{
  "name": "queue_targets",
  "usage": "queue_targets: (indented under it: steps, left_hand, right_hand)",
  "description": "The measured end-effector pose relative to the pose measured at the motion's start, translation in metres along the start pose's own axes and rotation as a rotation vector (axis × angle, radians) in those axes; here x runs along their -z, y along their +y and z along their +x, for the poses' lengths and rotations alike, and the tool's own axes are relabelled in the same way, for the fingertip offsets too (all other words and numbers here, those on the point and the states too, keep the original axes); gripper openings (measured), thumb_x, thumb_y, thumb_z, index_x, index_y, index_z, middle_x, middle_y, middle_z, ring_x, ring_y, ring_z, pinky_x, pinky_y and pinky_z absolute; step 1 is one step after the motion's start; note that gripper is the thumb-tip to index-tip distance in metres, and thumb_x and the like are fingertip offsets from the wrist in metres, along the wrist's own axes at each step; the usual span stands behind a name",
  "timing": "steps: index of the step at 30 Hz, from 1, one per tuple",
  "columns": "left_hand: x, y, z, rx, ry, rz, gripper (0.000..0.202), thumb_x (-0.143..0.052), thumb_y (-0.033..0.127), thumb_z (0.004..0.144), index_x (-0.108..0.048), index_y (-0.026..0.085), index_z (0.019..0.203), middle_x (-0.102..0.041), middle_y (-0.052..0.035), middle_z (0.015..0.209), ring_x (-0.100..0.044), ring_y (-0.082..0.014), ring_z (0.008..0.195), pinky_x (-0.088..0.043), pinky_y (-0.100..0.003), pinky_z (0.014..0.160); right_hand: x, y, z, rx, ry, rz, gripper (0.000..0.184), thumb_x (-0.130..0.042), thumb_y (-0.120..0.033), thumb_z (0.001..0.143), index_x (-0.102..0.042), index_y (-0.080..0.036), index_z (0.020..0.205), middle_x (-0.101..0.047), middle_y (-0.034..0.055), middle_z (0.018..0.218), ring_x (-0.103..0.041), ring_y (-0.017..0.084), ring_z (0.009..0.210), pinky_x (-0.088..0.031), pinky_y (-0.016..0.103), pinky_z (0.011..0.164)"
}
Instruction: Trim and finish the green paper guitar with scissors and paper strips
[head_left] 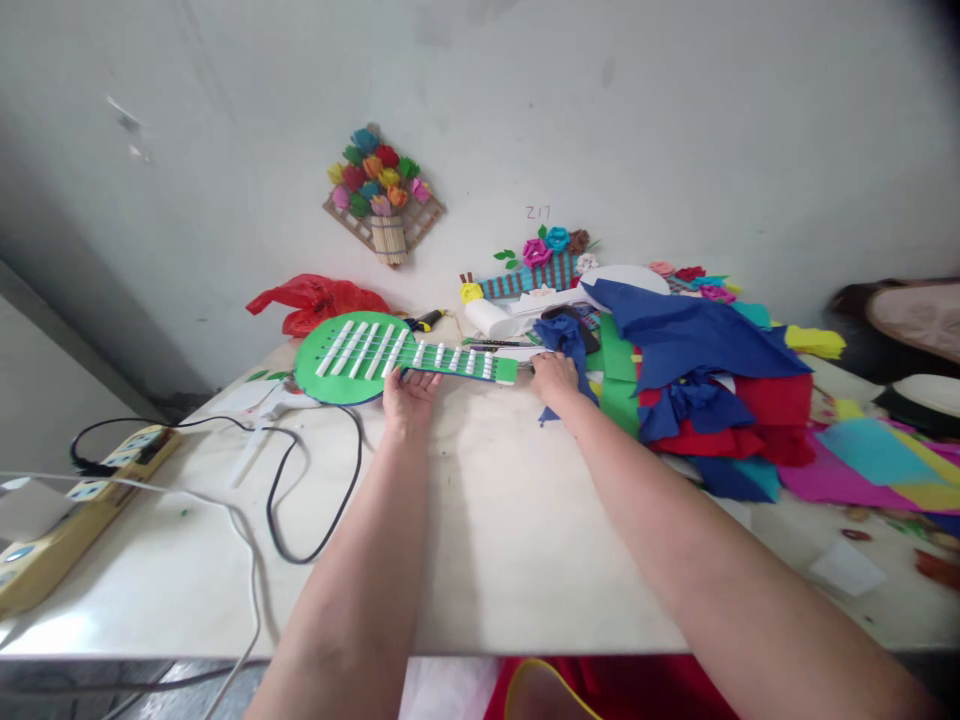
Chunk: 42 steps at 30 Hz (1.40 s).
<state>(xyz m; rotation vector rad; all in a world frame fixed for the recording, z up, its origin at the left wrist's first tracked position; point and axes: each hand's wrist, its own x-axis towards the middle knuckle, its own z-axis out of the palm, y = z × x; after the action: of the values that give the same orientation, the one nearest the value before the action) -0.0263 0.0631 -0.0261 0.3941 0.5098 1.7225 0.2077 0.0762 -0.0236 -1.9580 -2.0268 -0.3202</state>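
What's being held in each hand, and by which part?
Left hand: green craft guitar, near edge where body meets neck. Right hand: can't tell whether it grips anything.

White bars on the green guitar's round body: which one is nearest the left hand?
The rightmost bar, next to the neck; the others sit farther from the left hand.

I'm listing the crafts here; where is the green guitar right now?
In the head view, the green guitar is mostly left of centre, against the left hand, with the red bag behind it.
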Motion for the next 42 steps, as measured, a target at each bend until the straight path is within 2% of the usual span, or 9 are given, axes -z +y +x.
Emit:
queue_targets:
  steps: [9, 15, 18, 21, 25, 30, 34, 37, 42]
  left_hand:
    - [-0.002, 0.0, 0.0, -0.004, 0.022, 0.035, 0.013, -0.038, 0.026, 0.077, -0.047, 0.019, 0.081, -0.062, -0.0078, 0.08, -0.062, -0.021, 0.08, -0.048, -0.038, 0.075]
    - [0.001, 0.0, 0.002, -0.024, 0.02, 0.033, 0.014, -0.038, 0.028, 0.077, -0.046, 0.019, 0.084, -0.061, -0.0088, 0.084, -0.062, -0.0216, 0.083, -0.048, -0.039, 0.076]
    - [0.001, -0.001, 0.003, -0.03, 0.033, 0.035, 0.014, -0.038, 0.028, 0.078, -0.046, 0.019, 0.086, -0.061, -0.0099, 0.086, -0.062, -0.0221, 0.084, -0.048, -0.04, 0.076]
    - [0.001, -0.002, 0.003, -0.037, 0.051, 0.042, 0.014, -0.038, 0.026, 0.078, -0.045, 0.019, 0.088, -0.061, -0.0092, 0.085, -0.063, -0.022, 0.082, -0.048, -0.04, 0.076]
    - [-0.001, -0.002, 0.003, -0.034, 0.079, 0.079, 0.015, -0.037, 0.026, 0.08, -0.046, 0.018, 0.09, -0.061, -0.0093, 0.085, -0.063, -0.0218, 0.082, -0.048, -0.04, 0.076]
    - [-0.004, -0.001, 0.0, -0.045, 0.118, 0.097, 0.017, -0.037, 0.024, 0.082, -0.047, 0.018, 0.094, -0.061, -0.0111, 0.092, -0.063, -0.0226, 0.085, -0.048, -0.042, 0.076]
    - [-0.005, -0.001, -0.001, -0.052, 0.137, 0.1, 0.019, -0.036, 0.023, 0.083, -0.047, 0.017, 0.097, -0.06, -0.0127, 0.099, -0.062, -0.0231, 0.089, -0.048, -0.042, 0.077]
    - [-0.005, -0.001, -0.002, -0.056, 0.139, 0.105, 0.02, -0.036, 0.022, 0.083, -0.048, 0.016, 0.098, -0.06, -0.0123, 0.099, -0.061, -0.0228, 0.09, -0.048, -0.042, 0.078]
    - [-0.004, -0.001, -0.001, -0.064, 0.142, 0.112, 0.018, -0.036, 0.022, 0.084, -0.046, 0.017, 0.098, -0.06, -0.011, 0.095, -0.061, -0.0228, 0.091, -0.048, -0.042, 0.079]
  right_hand:
    - [0.007, 0.002, 0.0, 0.054, 0.022, -0.089, 0.033, -0.042, -0.011, 0.077, -0.064, -0.016, 0.101, -0.06, 0.0163, 0.1, -0.052, 0.025, 0.096, -0.035, 0.035, 0.077]
    - [0.029, 0.003, 0.004, 0.073, -0.109, -0.118, 0.034, -0.051, -0.015, 0.07, -0.066, -0.018, 0.101, -0.066, 0.0133, 0.093, -0.056, 0.025, 0.093, -0.037, 0.035, 0.078]
    - [0.041, 0.009, 0.01, 0.01, -0.198, -0.072, 0.037, -0.053, -0.018, 0.069, -0.065, -0.022, 0.103, -0.066, 0.0109, 0.1, -0.058, 0.024, 0.093, -0.039, 0.035, 0.078]
    - [0.05, 0.017, 0.015, -0.027, -0.239, 0.034, 0.031, -0.055, -0.025, 0.069, -0.067, -0.027, 0.098, -0.065, 0.0068, 0.103, -0.059, 0.023, 0.093, -0.042, 0.032, 0.074]
    - [0.055, 0.024, 0.019, -0.036, -0.258, 0.151, 0.027, -0.058, -0.03, 0.067, -0.07, -0.024, 0.091, -0.068, 0.0056, 0.091, -0.06, 0.02, 0.084, -0.043, 0.028, 0.069]
    - [0.051, 0.023, 0.019, 0.111, -0.191, 0.439, 0.037, -0.061, -0.042, 0.065, -0.067, -0.019, 0.094, -0.068, 0.003, 0.08, -0.058, 0.014, 0.068, -0.042, 0.022, 0.06]
    - [0.05, 0.019, 0.015, 0.227, -0.183, 0.538, 0.046, -0.064, -0.047, 0.06, -0.064, -0.018, 0.095, -0.065, 0.0012, 0.076, -0.054, 0.011, 0.064, -0.039, 0.02, 0.057]
    - [0.055, 0.013, 0.012, 0.294, -0.191, 0.523, 0.046, -0.065, -0.048, 0.058, -0.064, -0.019, 0.094, -0.063, -0.0009, 0.073, -0.052, 0.01, 0.062, -0.037, 0.02, 0.056]
    - [0.067, -0.001, 0.003, 0.362, -0.18, 0.375, 0.043, -0.067, -0.047, 0.054, -0.065, -0.025, 0.09, -0.064, -0.0025, 0.076, -0.052, 0.011, 0.065, -0.035, 0.021, 0.056]
